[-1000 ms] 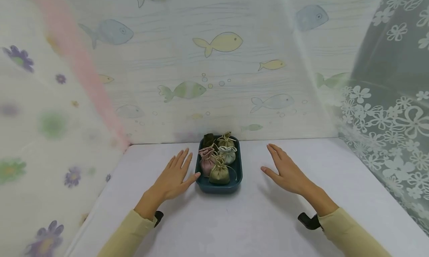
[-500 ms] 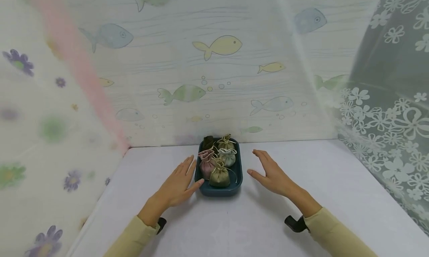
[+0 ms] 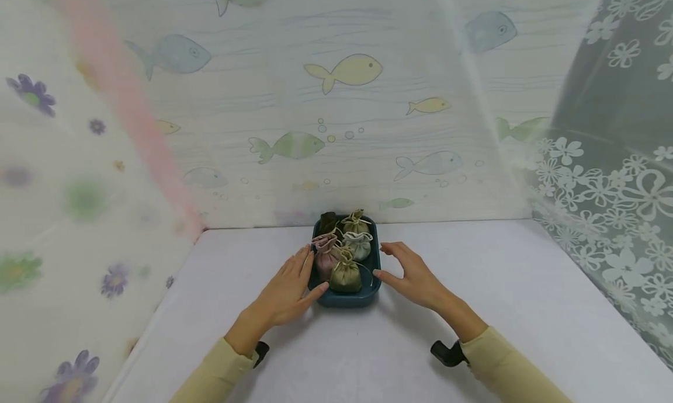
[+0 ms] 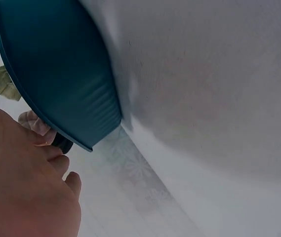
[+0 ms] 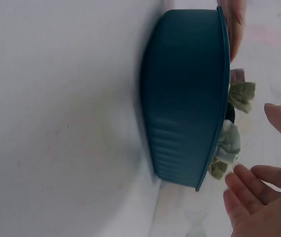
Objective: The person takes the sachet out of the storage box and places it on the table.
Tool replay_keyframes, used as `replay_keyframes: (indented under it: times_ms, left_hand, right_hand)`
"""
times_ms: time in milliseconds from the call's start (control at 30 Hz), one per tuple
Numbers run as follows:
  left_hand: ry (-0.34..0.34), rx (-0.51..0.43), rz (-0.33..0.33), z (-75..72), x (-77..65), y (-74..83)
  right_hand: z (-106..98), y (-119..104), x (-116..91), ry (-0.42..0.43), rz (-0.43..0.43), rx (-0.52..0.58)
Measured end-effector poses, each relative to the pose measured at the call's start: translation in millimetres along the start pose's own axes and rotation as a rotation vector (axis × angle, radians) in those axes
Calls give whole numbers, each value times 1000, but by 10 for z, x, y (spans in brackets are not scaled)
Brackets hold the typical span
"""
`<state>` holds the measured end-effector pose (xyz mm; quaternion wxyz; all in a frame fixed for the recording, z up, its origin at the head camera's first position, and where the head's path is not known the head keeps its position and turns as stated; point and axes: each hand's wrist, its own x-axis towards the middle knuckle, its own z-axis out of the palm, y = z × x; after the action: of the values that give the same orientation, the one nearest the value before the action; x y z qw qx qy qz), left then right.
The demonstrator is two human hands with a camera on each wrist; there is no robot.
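Observation:
A dark blue-green plastic tub with a ribbed side wall holds several small drawstring pouches. Among them are an olive pouch in front, a pink one at left, a pale green one at right and another olive one behind. A dark piece sits at the back left corner. My left hand lies along the tub's left rim, thumb over the front left corner. My right hand is at the right rim, fingers extended and thumb tip close to it. Both palms face the tub.
The tub stands on a white tabletop, near its back edge. Behind hangs a fish-print curtain, with a flower-print sheet at left and lace netting at right. A black wrist device shows under the right cuff.
Both hands have moved inward to the tub's sides, the right one travelling farther left. The tub and pouches have stayed in place.

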<state>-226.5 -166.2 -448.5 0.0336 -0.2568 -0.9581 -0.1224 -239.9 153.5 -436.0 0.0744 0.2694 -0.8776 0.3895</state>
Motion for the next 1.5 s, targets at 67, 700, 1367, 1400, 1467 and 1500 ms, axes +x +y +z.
replay_keyframes:
  times_ms: [67,700,1367,1400,1467,1500]
  left_hand:
    - [-7,3,-7,14,11,2]
    - [-32,40,-24,88,24,39]
    - [-38,-17,-34,189,8,6]
    - [-47,-17,-39,187,4,7]
    - [-49,-22,-42,177,-1,11]
    - [-47,-25,-44,172,-6,13]
  right_hand:
    - [35,-7,28,8,-3,12]
    - [380,-73,252,6,-68,49]
    - [644,-124,398,25,10,-62]
    - [648,-128,396,22,17,-61]
    - [655,-132,399,18,12,-59]
    - [653,-135,403,16,1,-53]
